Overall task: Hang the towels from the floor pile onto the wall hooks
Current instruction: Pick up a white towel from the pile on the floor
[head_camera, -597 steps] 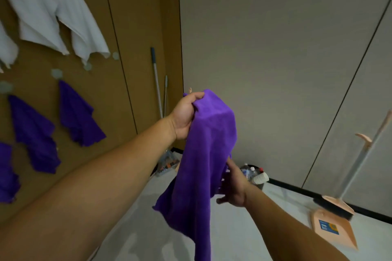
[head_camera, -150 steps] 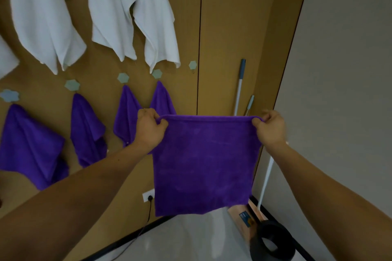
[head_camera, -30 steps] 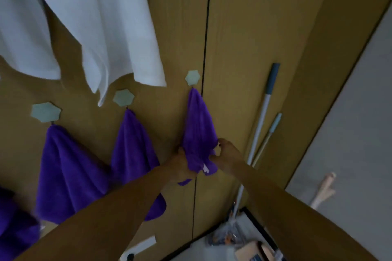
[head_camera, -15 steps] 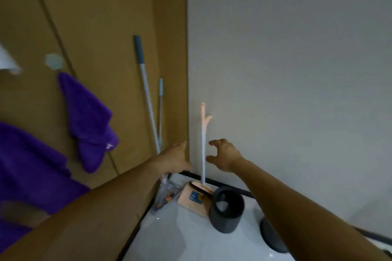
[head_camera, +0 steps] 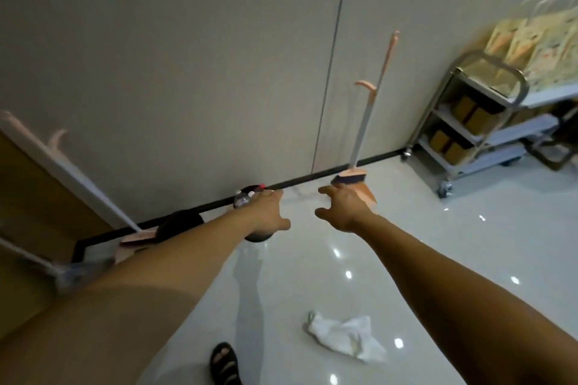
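Both arms reach forward over the glossy floor point(head_camera: 438, 259), and both hands are empty. The left hand point(head_camera: 266, 212) has its fingers straight and its thumb out. The right hand point(head_camera: 343, 207) has its fingers spread and loosely bent. The hands are level and a little apart. A crumpled white towel point(head_camera: 345, 341) lies on the floor below the right forearm, near a foot in a black sandal point(head_camera: 224, 364) at the bottom edge. A pink broom point(head_camera: 368, 109) stands upright against the grey wall point(head_camera: 187, 56) beyond the right hand, its head on the floor by the black skirting. A second broom point(head_camera: 68, 170) leans at the left, beside a brown panel point(head_camera: 28, 197). A dark bin point(head_camera: 179, 223) is partly hidden behind the left forearm, and a bottle point(head_camera: 244, 198) shows just past the left hand. A metal cart point(head_camera: 481, 122) with boxes and paper bags stands at the right.
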`<state>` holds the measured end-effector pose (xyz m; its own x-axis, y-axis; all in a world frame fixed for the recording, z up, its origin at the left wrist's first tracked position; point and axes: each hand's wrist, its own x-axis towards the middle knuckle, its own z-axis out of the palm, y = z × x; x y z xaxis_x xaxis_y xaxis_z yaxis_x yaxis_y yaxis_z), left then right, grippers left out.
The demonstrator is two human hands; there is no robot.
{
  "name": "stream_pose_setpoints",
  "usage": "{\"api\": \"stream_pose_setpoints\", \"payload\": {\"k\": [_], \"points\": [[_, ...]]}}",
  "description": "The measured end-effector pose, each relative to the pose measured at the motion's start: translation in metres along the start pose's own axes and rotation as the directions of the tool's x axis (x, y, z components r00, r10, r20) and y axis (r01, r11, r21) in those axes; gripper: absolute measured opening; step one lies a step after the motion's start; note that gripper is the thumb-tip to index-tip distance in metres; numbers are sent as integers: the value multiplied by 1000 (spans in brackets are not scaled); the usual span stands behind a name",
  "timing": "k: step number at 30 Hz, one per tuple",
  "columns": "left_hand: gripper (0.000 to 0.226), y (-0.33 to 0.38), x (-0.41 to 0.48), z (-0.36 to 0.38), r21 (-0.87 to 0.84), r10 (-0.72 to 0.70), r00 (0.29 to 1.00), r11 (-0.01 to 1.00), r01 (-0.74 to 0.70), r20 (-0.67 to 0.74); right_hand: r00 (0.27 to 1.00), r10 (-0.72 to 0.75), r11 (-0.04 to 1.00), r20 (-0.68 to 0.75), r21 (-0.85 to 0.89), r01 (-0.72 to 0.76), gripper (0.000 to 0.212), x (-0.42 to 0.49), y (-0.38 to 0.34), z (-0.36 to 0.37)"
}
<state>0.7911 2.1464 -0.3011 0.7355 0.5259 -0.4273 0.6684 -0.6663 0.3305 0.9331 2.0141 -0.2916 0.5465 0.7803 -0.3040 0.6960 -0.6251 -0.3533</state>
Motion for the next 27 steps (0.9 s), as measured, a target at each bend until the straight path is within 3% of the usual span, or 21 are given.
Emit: {"api": "stream_pose_setpoints", "payload": {"k": [7,14,19,27], "points": [[82,100,71,82,161,120,976,975,-151,184,960,274,953,63,120,-280,60,-24,139,24],[75,118,142,191,133,110,908,975,-177,404,891,414,876,189,184,-446,57,-8,232,104],[69,94,187,309,120,25,876,988,-95,482,832,448,833,328,184,-521,54,29,301,217],[59,37,268,544,68,-78,842,996,49,534,693,522,716,498,186,-673,52,70,432,460]]}}
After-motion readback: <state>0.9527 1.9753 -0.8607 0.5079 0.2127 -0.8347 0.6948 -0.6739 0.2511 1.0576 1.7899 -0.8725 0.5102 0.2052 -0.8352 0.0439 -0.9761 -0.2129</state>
